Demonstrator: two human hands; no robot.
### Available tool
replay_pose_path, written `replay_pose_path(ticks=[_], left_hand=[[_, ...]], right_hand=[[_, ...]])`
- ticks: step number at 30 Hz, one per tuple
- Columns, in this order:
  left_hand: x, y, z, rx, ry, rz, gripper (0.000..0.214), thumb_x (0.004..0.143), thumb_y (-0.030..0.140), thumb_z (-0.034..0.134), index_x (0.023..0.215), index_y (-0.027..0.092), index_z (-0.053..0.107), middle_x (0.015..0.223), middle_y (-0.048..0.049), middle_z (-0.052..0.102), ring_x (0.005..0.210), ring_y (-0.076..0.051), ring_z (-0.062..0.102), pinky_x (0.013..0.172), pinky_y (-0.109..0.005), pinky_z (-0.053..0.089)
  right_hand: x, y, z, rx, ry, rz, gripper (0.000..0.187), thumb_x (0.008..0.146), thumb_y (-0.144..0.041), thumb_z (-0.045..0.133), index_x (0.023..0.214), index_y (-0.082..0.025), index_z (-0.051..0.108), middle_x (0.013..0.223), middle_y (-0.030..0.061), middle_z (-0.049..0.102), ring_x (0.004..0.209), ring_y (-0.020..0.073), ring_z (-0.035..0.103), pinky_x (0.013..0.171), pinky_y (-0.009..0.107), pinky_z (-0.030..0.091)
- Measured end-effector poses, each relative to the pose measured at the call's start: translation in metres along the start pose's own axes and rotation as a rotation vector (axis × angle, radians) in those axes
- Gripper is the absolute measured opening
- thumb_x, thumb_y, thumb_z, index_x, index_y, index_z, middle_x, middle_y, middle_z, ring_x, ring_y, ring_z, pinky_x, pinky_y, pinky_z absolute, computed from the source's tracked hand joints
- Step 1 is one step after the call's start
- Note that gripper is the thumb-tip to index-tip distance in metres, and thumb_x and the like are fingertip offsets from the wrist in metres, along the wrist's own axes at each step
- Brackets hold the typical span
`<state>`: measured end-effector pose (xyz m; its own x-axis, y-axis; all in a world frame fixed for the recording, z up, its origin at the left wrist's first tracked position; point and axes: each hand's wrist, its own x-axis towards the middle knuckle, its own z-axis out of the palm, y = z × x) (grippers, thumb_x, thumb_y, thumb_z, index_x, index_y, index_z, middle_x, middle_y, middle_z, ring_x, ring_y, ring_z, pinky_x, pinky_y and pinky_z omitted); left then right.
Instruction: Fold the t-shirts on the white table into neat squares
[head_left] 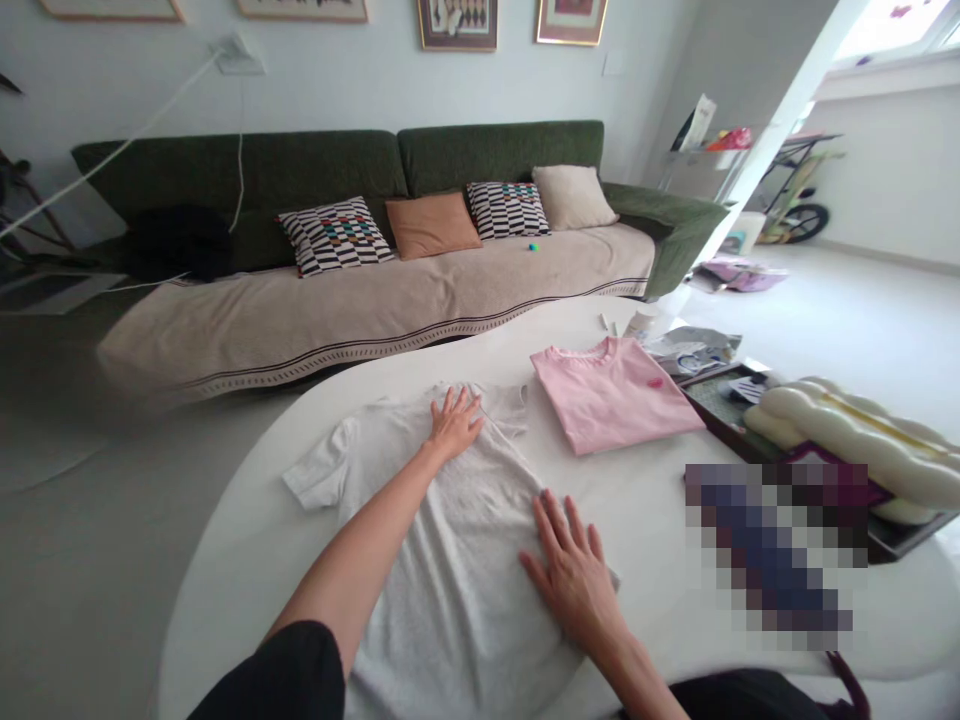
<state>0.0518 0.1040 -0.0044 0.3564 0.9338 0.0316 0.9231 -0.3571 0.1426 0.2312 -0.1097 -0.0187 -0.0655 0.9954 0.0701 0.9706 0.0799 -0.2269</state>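
Observation:
A light grey T-shirt (450, 560) lies spread on the white table (240, 540), its collar end away from me and some creases running down its body. My left hand (454, 424) rests flat near the collar with its fingers spread. Lower down, my right hand (570, 570) presses on the shirt's right side, palm down and fingers apart. Neither hand grips the cloth. The shirt's left sleeve (322, 470) sticks out over the tabletop, and its lower end runs out of view. Beyond my right hand sits a folded pink T-shirt (611, 395).
At the table's right, a dark tray (911, 540) holds a cream puffy item (855, 430). A silver packet (694, 350) lies behind it. A blurred-out dark item (772, 550) lies in front. Past the table stands a green sofa (495, 150) with several cushions.

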Motion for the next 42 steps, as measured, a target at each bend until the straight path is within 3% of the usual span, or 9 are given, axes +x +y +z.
replay_pose_path(ticks=[10, 15, 17, 20, 23, 26, 31, 36, 42], left_hand=[[0.01, -0.016, 0.002, -0.064, -0.017, -0.072, 0.058, 0.085, 0.054, 0.028, 0.138, 0.037, 0.016, 0.146, -0.0019, 0.018, 0.133, -0.03, 0.011, 0.102, -0.057, 0.012], [-0.064, -0.089, -0.018, 0.031, 0.23, -0.348, 0.054, 0.086, 0.041, 0.032, 0.138, 0.027, 0.023, 0.143, -0.0112, 0.024, 0.131, -0.031, 0.018, 0.099, -0.056, 0.021], [-0.103, -0.125, -0.02, 0.032, 0.234, -0.592, 0.054, 0.085, 0.04, 0.035, 0.134, 0.018, 0.032, 0.137, -0.0171, 0.034, 0.127, -0.032, 0.028, 0.096, -0.05, 0.03], [-0.154, -0.158, -0.017, 0.045, 0.22, -0.663, 0.047, 0.084, 0.035, 0.04, 0.126, 0.014, 0.043, 0.128, -0.015, 0.045, 0.121, -0.025, 0.039, 0.097, -0.035, 0.033], [-0.184, -0.161, -0.016, 0.061, 0.234, -0.576, 0.045, 0.082, 0.033, 0.043, 0.123, 0.013, 0.045, 0.125, -0.0137, 0.049, 0.117, -0.024, 0.043, 0.099, -0.032, 0.032], [-0.199, -0.155, -0.023, -0.024, 0.239, -0.597, 0.049, 0.078, 0.033, 0.05, 0.122, 0.01, 0.045, 0.118, -0.0168, 0.053, 0.113, -0.027, 0.047, 0.096, -0.035, 0.034], [-0.216, -0.157, -0.038, -0.522, 0.215, -0.823, 0.045, 0.062, 0.02, 0.065, 0.106, 0.015, 0.056, 0.103, -0.011, 0.063, 0.103, -0.027, 0.054, 0.085, -0.032, 0.041], [-0.228, -0.156, -0.043, -0.772, 0.179, -0.861, 0.014, 0.061, 0.019, 0.064, 0.074, 0.015, 0.062, 0.074, -0.0058, 0.067, 0.077, -0.023, 0.063, 0.063, -0.026, 0.047], [-0.231, -0.155, -0.054, -1.006, 0.233, -0.903, 0.017, 0.072, 0.021, 0.055, 0.087, 0.014, 0.057, 0.08, -0.0063, 0.067, 0.071, -0.016, 0.064, 0.059, -0.023, 0.05]], right_hand=[[-0.011, 0.02, 0.005, -0.038, 0.046, 0.013, 0.062, 0.086, -0.054, 0.027, 0.14, -0.025, 0.014, 0.144, 0.0027, 0.023, 0.133, 0.0265, 0.011, 0.1, 0.054, 0.023], [-0.011, 0.014, -0.002, 0.023, 0.194, -0.037, 0.056, 0.09, -0.043, 0.029, 0.14, -0.024, 0.016, 0.143, 0.0074, 0.025, 0.132, 0.026, 0.019, 0.1, 0.053, 0.024], [-0.016, -0.011, -0.008, 0.076, 0.268, -0.103, 0.05, 0.091, -0.031, 0.028, 0.14, -0.022, 0.019, 0.143, 0.0085, 0.025, 0.13, 0.0239, 0.024, 0.102, 0.049, 0.025], [-0.038, -0.077, -0.012, 0.19, 0.178, -0.328, 0.05, 0.089, -0.026, 0.035, 0.138, -0.019, 0.025, 0.143, 0.0092, 0.027, 0.129, 0.0222, 0.028, 0.102, 0.041, 0.03], [-0.075, -0.142, -0.002, 0.263, -0.043, -0.605, 0.063, 0.082, -0.038, 0.048, 0.137, -0.016, 0.027, 0.142, 0.0128, 0.026, 0.129, 0.0277, 0.026, 0.097, 0.042, 0.035], [-0.108, -0.17, 0.016, 0.243, -0.101, -0.721, 0.075, 0.075, -0.045, 0.056, 0.136, -0.012, 0.027, 0.142, 0.0184, 0.024, 0.128, 0.0359, 0.022, 0.094, 0.052, 0.034], [-0.133, -0.149, 0.029, 0.169, 0.119, -0.749, 0.04, 0.085, -0.022, 0.045, 0.125, -0.018, 0.044, 0.133, 0.0105, 0.044, 0.123, 0.0279, 0.036, 0.092, 0.045, 0.039], [-0.134, -0.143, 0.007, 0.303, 0.202, -0.689, 0.02, 0.084, -0.014, 0.043, 0.1, -0.019, 0.055, 0.112, 0.0072, 0.058, 0.107, 0.0222, 0.049, 0.087, 0.039, 0.042], [-0.135, -0.151, -0.017, 0.466, 0.193, -0.484, 0.023, 0.08, -0.005, 0.036, 0.091, -0.018, 0.053, 0.089, 0.0072, 0.056, 0.08, 0.0174, 0.054, 0.068, 0.029, 0.045]])
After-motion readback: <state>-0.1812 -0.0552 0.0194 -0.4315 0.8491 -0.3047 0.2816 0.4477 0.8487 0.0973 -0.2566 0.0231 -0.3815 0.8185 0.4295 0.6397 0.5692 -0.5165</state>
